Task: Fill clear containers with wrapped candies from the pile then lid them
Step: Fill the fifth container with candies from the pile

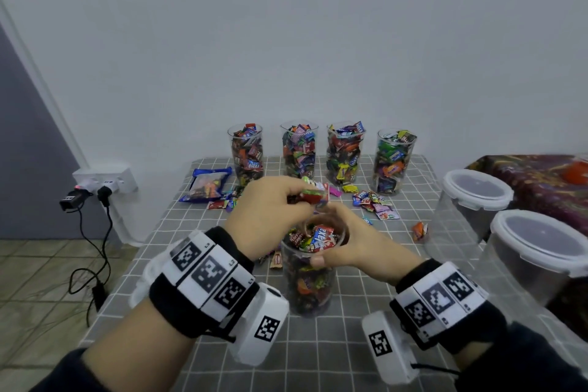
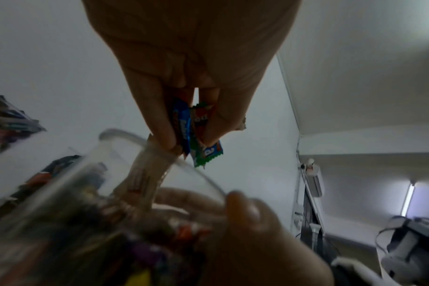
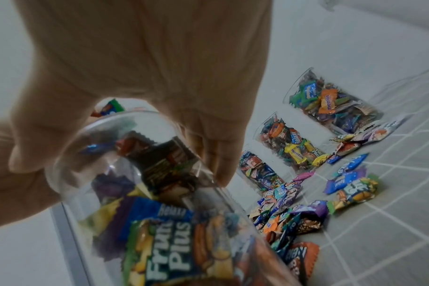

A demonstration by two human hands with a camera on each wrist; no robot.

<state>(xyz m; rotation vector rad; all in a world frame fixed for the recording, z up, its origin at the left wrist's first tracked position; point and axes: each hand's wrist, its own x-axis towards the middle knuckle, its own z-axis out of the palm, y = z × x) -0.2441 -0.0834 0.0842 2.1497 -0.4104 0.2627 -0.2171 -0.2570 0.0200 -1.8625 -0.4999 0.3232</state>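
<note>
A clear container [image 1: 310, 280], nearly full of wrapped candies, stands near the table's front. My right hand [image 1: 353, 243] grips it around the rim [image 3: 105, 139], thumb on the near side. Just above its mouth my left hand [image 1: 276, 210] pinches a few wrapped candies [image 1: 313, 196] between thumb and fingers; the left wrist view shows a blue and a red-green wrapper [image 2: 196, 133] over the rim [image 2: 140, 139]. Loose candies [image 1: 377, 202] lie scattered behind the container. No lid is on this container.
Several filled clear containers [image 1: 299, 149] line the table's back edge, all unlidded. A blue candy bag [image 1: 206, 184] lies at the back left. Two bigger tubs with white lids [image 1: 477, 189] [image 1: 541, 240] stand at the right. One candy [image 1: 420, 231] lies apart at the right.
</note>
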